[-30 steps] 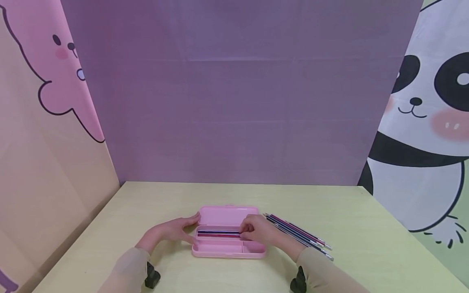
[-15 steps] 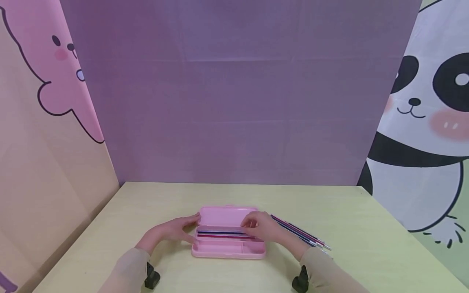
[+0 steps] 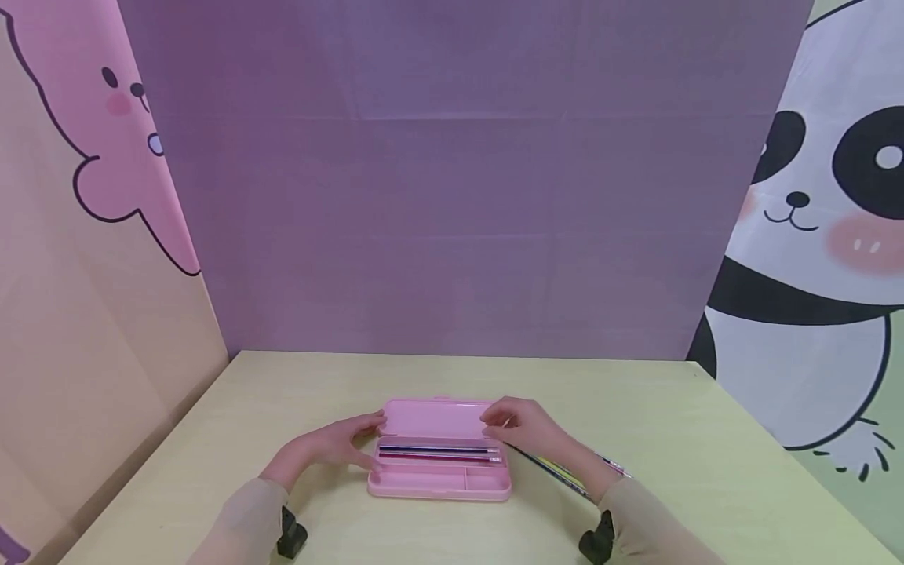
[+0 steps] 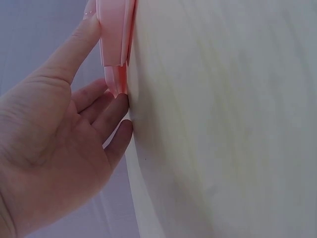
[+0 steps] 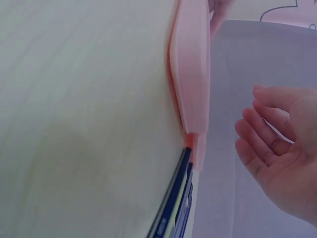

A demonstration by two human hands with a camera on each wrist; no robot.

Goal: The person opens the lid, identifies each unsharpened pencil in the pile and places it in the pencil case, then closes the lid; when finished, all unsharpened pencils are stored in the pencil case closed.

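A pink pencil case (image 3: 417, 482) lies open on the table, its lid (image 3: 431, 417) folded back. Several dark and red pencils (image 3: 439, 450) lie side by side in its rear compartment. At the case's left end, my left hand (image 3: 330, 446) touches the base with the thumb and the lid's corner with the fingers; the left wrist view shows the thumb along the pink wall (image 4: 113, 34). Over the lid's right end hovers my right hand (image 3: 524, 424), its fingers loosely bent around nothing (image 5: 280, 144). More pencils (image 3: 554, 471) lie right of the case, partly hidden by my right forearm.
The case's front part has a long section (image 3: 420, 477) and a small square one (image 3: 486, 477). Pale wooden table (image 3: 318, 380) surrounds the case. A purple backdrop (image 3: 452, 196) stands at the table's far edge, with cartoon-printed walls at both sides.
My right hand has lifted out of the case's rear compartment and moved right and back, away from the pencils. Their right ends now show. The left hand has stayed in place.
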